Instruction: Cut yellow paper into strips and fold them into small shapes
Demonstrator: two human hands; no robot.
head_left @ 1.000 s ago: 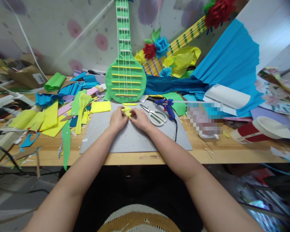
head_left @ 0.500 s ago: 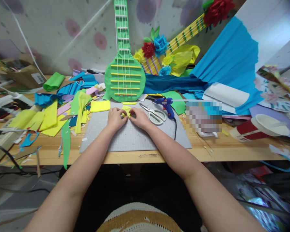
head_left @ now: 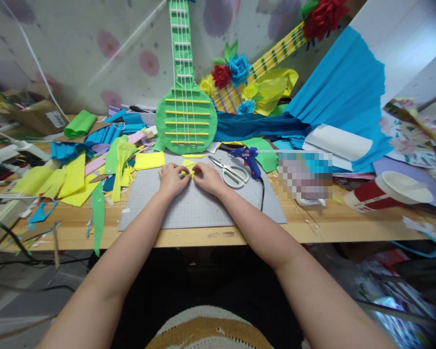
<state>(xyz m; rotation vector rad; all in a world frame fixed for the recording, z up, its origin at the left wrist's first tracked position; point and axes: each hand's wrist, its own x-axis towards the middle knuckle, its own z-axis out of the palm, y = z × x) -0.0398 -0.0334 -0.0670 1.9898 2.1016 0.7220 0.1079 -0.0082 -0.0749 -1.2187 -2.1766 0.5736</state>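
Note:
My left hand (head_left: 173, 179) and my right hand (head_left: 208, 178) meet over the grey cutting mat (head_left: 199, 213), thumbs and fingertips pinched on a small piece of yellow crepe paper (head_left: 188, 166). Part of that piece is hidden by the fingers. Just beyond it lies a thin yellow rolled strip (head_left: 193, 156). To the right of my right hand are white-handled scissors (head_left: 234, 174), lying partly open, and a blue glue gun (head_left: 250, 159) with its cord. A folded yellow paper stack (head_left: 150, 160) lies left of my left hand.
A green paper-covered toy string instrument (head_left: 186, 121) leans at the back. Behind it rests a yellow one with paper flowers (head_left: 236, 72). Paper scraps (head_left: 74, 179) crowd the left of the table. A red and white cup (head_left: 388, 191) lies tilted at right, near a blurred-out object (head_left: 305, 177).
Both hands stay in almost the same spot, with the fingers shifting slightly on the yellow paper. The whole view has moved a little; the other things lie as before.

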